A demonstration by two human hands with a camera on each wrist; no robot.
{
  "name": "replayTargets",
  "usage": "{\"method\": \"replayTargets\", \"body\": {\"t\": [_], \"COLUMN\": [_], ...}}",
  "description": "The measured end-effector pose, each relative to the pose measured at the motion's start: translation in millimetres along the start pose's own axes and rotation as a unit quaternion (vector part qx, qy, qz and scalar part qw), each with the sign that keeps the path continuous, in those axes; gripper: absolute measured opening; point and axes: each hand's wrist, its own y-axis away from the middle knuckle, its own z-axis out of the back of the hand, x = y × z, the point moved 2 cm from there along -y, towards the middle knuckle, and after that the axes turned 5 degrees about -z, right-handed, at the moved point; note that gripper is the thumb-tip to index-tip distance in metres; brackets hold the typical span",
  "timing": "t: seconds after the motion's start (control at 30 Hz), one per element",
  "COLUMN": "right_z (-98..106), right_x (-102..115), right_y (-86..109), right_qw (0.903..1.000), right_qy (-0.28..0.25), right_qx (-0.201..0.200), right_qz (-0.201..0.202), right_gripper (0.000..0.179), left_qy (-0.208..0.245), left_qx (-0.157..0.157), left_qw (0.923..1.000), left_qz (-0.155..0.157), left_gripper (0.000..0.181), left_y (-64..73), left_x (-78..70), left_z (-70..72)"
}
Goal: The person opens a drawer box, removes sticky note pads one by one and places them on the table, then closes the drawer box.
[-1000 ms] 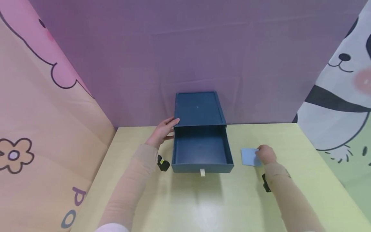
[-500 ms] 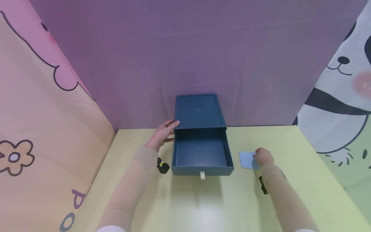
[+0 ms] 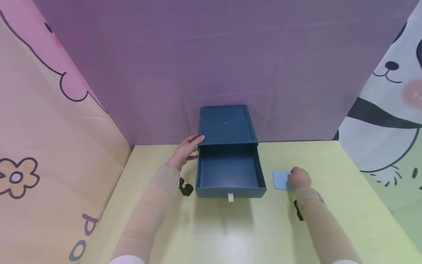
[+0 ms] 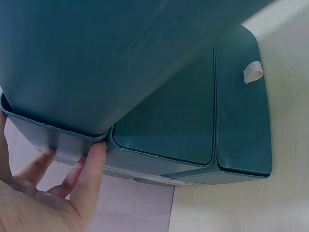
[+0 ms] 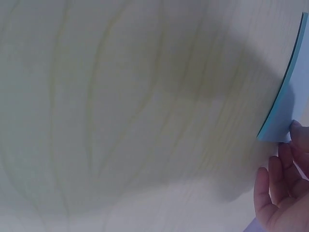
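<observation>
Purple curtain [image 3: 230, 55]: hanging behind the table [image 3: 224, 238]; flanked by printed sheets, with a flower [image 3: 15, 177] at left and a panda [image 3: 392, 95] at right
Blue drawer box [image 3: 227, 124]: standing at the back of the table, before the purple curtain; built in tiers, with shut lower fronts [image 4: 241, 106] in the left wrist view
Top drawer [image 3: 228, 168]: pulled out toward the person, pale tab [image 3: 230, 197] foremost; standing between left hand [image 3: 186, 148] and light-blue pad [image 3: 280, 179]
Left hand: spread-fingered; touching the box's left side and top edge near the front
Light-blue pad: at table level, right of the top drawer and apart from it; long axis seemingly left to right, hard to tell with the right end covered
Right hand [image 3: 300, 178]: pinching the light-blue pad between thumb and finger; loosely curled otherwise
</observation>
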Motion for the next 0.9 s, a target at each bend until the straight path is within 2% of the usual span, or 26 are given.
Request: {"method": "replayTargets", "body": {"t": [0.33,0.6,0.77,0.9], "right_z": [-0.2,2.8,4.9,10.6], "right_x": [0.2,-0.4,-6.6,-5.2], "right_y": [0.0,0.9,-6.0,-5.1], "right_qw": [1.0000,0.9996,0.9980,0.9964], "right_qy": [-0.006,-0.014,-0.020,-0.050], "right_qx": [0.003,-0.026,-0.052,-0.039], "right_qz": [-0.002,0.002,0.029,0.057], "right_gripper": [0.036,0.044,0.045,0.045], "left_qy": [-0.001,-0.001,-0.001,0.000], "left_qx": [-0.001,-0.002,-0.001,-0.002], "left_qw": [1.0000,1.0000,1.0000,1.0000], "left_qz": [-0.004,0.002,0.002,0.005], "left_gripper": [0.072,0.070,0.069,0.069], "left_y": [0.0,-3.4,-5.1,-6.0], "left_x": [-0.4,0.4,0.8,0.1], "left_z": [-0.3,-0.2,0.0,0.1]}}
